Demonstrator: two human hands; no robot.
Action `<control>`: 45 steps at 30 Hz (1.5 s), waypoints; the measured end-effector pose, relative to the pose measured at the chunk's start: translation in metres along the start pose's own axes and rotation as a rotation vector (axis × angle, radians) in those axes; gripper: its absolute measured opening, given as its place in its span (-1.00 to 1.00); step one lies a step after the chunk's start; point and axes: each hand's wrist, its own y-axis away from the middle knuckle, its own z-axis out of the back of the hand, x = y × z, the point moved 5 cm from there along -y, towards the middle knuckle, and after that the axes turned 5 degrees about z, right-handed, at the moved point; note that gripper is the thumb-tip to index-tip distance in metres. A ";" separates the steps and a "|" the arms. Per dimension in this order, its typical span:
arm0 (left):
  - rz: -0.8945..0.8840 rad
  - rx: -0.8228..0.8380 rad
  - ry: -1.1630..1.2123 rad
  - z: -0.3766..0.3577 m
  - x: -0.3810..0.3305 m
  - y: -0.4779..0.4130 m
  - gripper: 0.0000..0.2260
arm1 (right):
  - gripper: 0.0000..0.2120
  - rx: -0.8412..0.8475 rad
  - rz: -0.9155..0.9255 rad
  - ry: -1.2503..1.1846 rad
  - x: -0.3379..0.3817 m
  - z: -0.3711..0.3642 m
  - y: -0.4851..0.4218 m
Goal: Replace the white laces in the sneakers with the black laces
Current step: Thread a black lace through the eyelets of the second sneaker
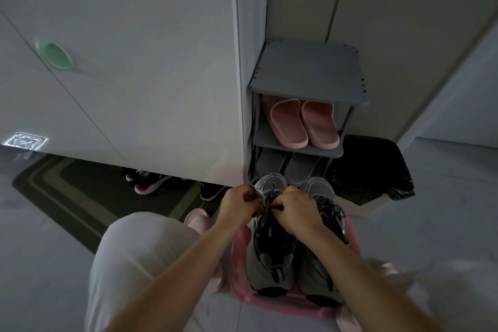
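Judging from the head view, the job looks nearly done. At 6 o'clock, the left hand (239, 203) and right hand (295, 210) meet over one sneaker (269, 259), fingers curled and pinching its dark lace (267, 197). The second sneaker (320, 272), at 3 o'clock beside it, already seems laced dark. Dim light blurs the lace colour, the hands hide the eyelets, and no white laces show.
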 end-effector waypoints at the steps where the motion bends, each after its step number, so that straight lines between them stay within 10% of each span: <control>1: 0.017 0.005 0.039 -0.001 0.001 -0.001 -0.88 | -0.76 -0.005 -0.002 -0.002 0.000 0.000 0.000; 19: 0.068 0.086 -0.046 -0.010 0.002 0.008 -0.86 | -0.87 -0.126 -0.044 -0.222 -0.013 0.001 0.001; 24: 0.116 0.085 0.022 -0.009 0.003 0.010 -0.56 | -0.94 -0.294 -0.132 -0.228 -0.048 0.034 0.014; 30: 0.107 0.081 0.030 -0.012 0.005 0.010 -0.78 | -0.82 -0.173 -0.345 -0.200 -0.098 0.042 0.032; 39: 0.148 0.063 0.056 -0.012 0.000 0.011 -0.58 | -0.75 -0.245 0.185 0.206 -0.005 0.024 0.012; 43: 0.164 0.050 0.075 -0.008 -0.002 0.015 -0.75 | -0.72 -0.083 0.154 0.322 0.000 0.010 0.003; 45: 0.192 0.068 0.114 -0.009 -0.001 0.015 -0.51 | -0.74 -0.102 0.154 0.307 -0.003 0.015 0.003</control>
